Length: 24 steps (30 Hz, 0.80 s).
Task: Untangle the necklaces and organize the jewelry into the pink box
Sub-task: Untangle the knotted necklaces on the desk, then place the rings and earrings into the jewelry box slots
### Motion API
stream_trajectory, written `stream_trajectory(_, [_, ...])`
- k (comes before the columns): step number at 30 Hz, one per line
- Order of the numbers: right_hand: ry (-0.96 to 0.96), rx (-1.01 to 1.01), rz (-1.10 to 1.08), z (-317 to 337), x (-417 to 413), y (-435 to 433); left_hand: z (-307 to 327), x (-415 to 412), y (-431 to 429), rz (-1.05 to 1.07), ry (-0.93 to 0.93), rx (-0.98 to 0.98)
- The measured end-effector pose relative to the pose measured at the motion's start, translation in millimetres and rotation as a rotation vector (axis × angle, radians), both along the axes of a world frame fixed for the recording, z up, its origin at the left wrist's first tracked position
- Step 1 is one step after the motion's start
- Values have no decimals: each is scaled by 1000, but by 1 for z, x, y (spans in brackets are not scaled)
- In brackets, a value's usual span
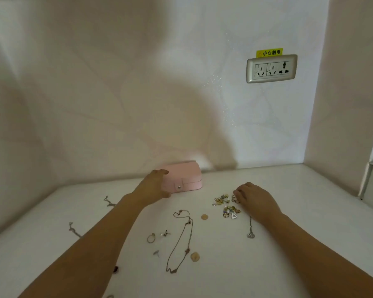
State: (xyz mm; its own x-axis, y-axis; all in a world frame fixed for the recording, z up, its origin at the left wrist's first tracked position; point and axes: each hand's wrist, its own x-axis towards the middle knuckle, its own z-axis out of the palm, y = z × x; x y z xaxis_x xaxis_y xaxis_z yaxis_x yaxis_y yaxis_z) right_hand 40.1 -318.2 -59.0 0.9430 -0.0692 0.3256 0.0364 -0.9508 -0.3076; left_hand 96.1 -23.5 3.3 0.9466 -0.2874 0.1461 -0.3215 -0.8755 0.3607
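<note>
Head view: left hand grips the closed pink box on the desk; right hand rests, fingers bent, against a pile of rings; its grasp is unclear.

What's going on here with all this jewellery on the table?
A person is sorting jewellery. Their left hand grips the closed pink snap-button box by the wall. Their right hand rests at a heap of small gold rings and earrings. A long thin chain necklace lies loose on the white table.

Bare forearms, left hand, right hand.
</note>
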Motion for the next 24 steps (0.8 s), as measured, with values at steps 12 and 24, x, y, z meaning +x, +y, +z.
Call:
stream_trajectory(12, [-92,-22,-9,-3,37,5,13,76,-21,-62,171,287])
stream_trajectory(24, [-67,33,4,-4,34,3,16,70,-38,74,254,375])
